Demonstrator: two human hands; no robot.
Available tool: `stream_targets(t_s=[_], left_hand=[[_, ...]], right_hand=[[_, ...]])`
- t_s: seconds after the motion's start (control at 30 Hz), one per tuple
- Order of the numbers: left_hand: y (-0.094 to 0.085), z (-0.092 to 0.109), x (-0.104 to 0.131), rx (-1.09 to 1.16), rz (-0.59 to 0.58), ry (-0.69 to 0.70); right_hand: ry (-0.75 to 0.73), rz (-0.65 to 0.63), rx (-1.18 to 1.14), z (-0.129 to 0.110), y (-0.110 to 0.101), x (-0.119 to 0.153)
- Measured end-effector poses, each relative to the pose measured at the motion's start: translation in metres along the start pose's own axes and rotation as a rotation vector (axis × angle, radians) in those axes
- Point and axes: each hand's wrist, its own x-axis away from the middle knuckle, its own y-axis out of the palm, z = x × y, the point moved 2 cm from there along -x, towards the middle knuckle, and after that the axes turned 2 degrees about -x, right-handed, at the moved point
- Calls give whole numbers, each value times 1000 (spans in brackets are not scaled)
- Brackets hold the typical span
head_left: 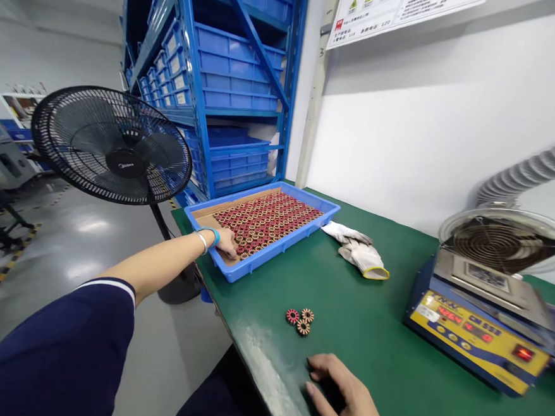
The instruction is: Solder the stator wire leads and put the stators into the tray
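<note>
My left hand [226,242] reaches into the near left part of a blue tray [267,253], at the edge of many small red and copper ring parts [271,220]. Its fingers are bent down and pressed together, and what they hold, if anything, is hidden. On the green table, three loose ring parts [303,327] lie close together, one red and two copper-coloured. Just nearer to me, my right hand [336,389] rests over the table with thumb and fingers apart and nothing between them.
White gloves [362,251] lie right of the tray. A yellow and blue heating device [477,336] with lit red digits stands on the right, beneath a round fan guard and grey hose [537,169]. A black floor fan [120,152] and blue shelving [202,101] stand left and behind.
</note>
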Motion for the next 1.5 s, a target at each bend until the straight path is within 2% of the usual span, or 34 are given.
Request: stream_targets(t_s=[0.33, 0.63, 1.17, 1.37, 1.5], left_hand=[[0, 6, -6, 18, -38, -99], [0, -3, -13, 55, -48, -102], [-1, 3, -6, 85, -44, -135], [-1, 3, -2, 89, -6, -124], [-17, 4, 8, 95, 70, -58]], right_hand=[[17, -13, 20, -6, -2, 0], [10, -28, 14, -5, -2, 0], [44, -74, -13, 1, 0, 3], [51, -79, -21, 1, 0, 4], [56, -75, -22, 2, 0, 4]])
